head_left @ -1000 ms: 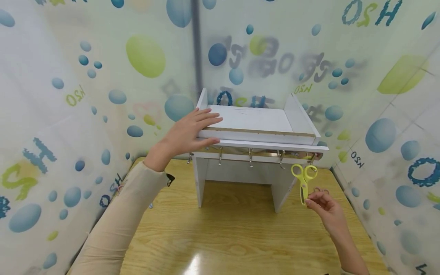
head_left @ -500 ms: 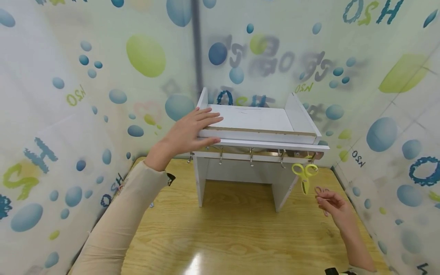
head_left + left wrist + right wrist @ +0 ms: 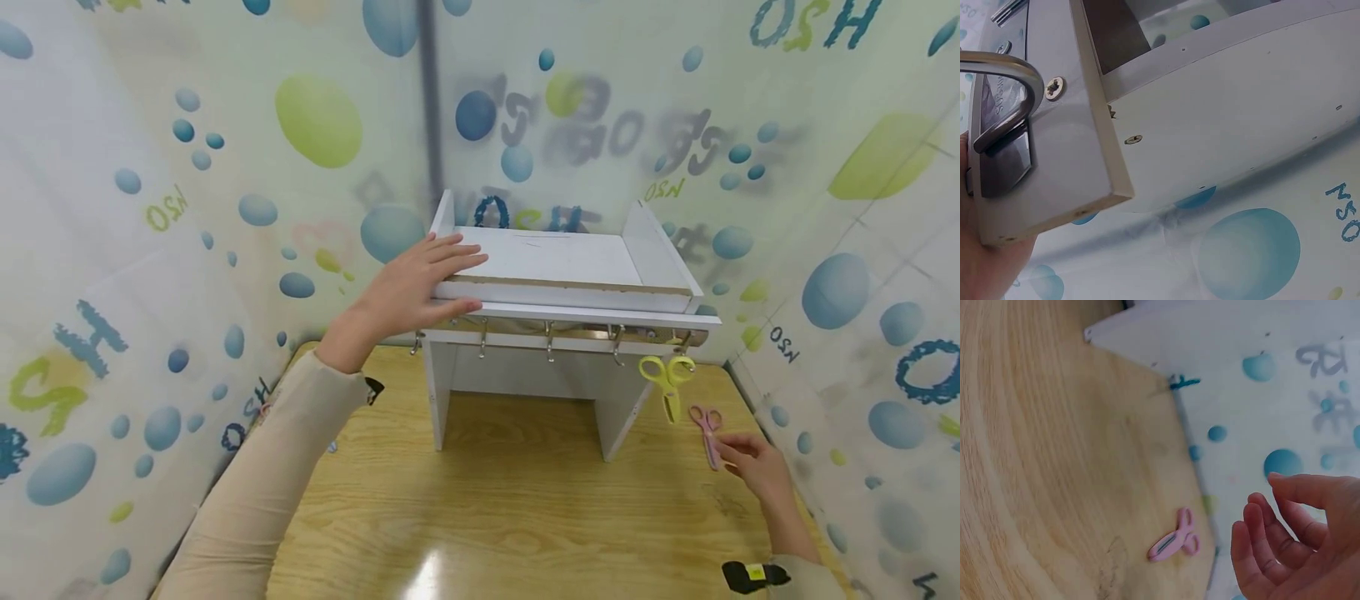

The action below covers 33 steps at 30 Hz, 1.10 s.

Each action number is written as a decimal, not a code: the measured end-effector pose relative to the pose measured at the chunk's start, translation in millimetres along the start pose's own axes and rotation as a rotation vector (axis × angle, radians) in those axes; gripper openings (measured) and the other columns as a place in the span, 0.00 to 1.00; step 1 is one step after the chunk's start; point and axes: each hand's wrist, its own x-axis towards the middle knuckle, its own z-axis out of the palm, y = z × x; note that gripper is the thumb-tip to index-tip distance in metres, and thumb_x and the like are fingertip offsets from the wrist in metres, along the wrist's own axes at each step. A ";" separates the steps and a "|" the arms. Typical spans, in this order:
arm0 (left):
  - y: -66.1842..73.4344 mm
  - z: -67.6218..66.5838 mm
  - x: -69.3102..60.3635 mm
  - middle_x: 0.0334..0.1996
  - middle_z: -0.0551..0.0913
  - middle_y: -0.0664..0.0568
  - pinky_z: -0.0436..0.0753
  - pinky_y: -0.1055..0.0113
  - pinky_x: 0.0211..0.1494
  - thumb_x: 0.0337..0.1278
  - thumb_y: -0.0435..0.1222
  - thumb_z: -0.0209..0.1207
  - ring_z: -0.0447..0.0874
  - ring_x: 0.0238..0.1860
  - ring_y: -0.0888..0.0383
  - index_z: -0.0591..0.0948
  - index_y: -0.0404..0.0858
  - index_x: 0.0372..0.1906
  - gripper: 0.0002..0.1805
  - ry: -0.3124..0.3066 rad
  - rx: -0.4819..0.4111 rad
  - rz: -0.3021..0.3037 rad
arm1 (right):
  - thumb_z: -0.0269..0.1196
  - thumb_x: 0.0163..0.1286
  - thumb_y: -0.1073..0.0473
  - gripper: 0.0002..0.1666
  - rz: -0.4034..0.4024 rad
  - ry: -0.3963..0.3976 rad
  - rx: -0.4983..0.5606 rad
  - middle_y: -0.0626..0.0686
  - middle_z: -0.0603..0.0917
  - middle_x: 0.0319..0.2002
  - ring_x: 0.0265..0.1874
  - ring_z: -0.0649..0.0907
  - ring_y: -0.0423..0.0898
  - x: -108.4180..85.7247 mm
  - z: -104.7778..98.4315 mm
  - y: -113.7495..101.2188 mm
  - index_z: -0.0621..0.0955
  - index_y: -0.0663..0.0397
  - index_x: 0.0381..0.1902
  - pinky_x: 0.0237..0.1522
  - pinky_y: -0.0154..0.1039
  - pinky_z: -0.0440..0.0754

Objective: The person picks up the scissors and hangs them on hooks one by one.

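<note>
1. White board shelf unit [image 3: 562, 260] with raised side panels: in the head view, it is standing on a yellow wood-grain table [image 3: 525, 508]; silver metal hooks [image 3: 550, 342] are hanging in a row below its front edge.
2. Left hand [image 3: 412, 287], beige-sleeved: it is resting on the unit's left front corner, fingers spread over the top, thumb lying along the front edge. Risk: uneven pressing here could tip or shift the unit.
3. Yellow scissors [image 3: 671, 404], plastic, two-looped: they are hanging at the right end of the hook row, loops uppermost. Risk: a jolt to the unit could swing them off.
4. Pink scissors [image 3: 708, 432], plastic, two-looped: they are lying on the table, right of the unit, near the yellow pair.
5. Right hand [image 3: 761, 471]: it is hovering beside the pink pair, fingertips appearing almost in contact from this angle.
6. Left wrist view: a curved steel hook [image 3: 1034, 87] is projecting beside a cross-head screw [image 3: 1055, 88]; the fingers' posture cannot be told here.
7. Right wrist view: the pink pair is lying flat, handles facing a bubble-printed white wall covering [image 3: 1254, 419]; the fingers are bending loosely, apart from it, pinching nothing. Risk: misjudged depth could cause a fumble, nudging it wallward.
</note>
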 end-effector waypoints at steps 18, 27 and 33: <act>-0.7 -1.1 1.5 0.75 0.68 0.53 0.49 0.52 0.84 0.65 0.55 0.59 0.55 0.80 0.50 0.68 0.48 0.74 0.36 -0.014 -0.001 0.004 | 0.60 0.67 0.51 0.25 0.027 0.028 -0.458 0.72 0.85 0.40 0.35 0.83 0.65 49.6 12.4 50.4 0.84 0.75 0.40 0.31 0.50 0.81; 1.1 0.2 -0.8 0.74 0.68 0.53 0.49 0.53 0.84 0.64 0.53 0.61 0.56 0.79 0.50 0.69 0.48 0.74 0.36 0.002 -0.003 0.004 | 0.65 0.60 0.54 0.20 0.032 0.023 -0.489 0.59 0.81 0.21 0.23 0.76 0.53 55.8 13.3 51.0 0.82 0.63 0.16 0.21 0.43 0.72; 0.0 -0.9 -0.9 0.74 0.68 0.52 0.49 0.53 0.84 0.65 0.55 0.59 0.56 0.79 0.50 0.68 0.48 0.74 0.36 -0.001 -0.001 0.005 | 0.66 0.60 0.58 0.16 0.145 0.014 -0.179 0.51 0.82 0.18 0.22 0.79 0.45 55.8 12.3 56.0 0.84 0.62 0.17 0.23 0.36 0.77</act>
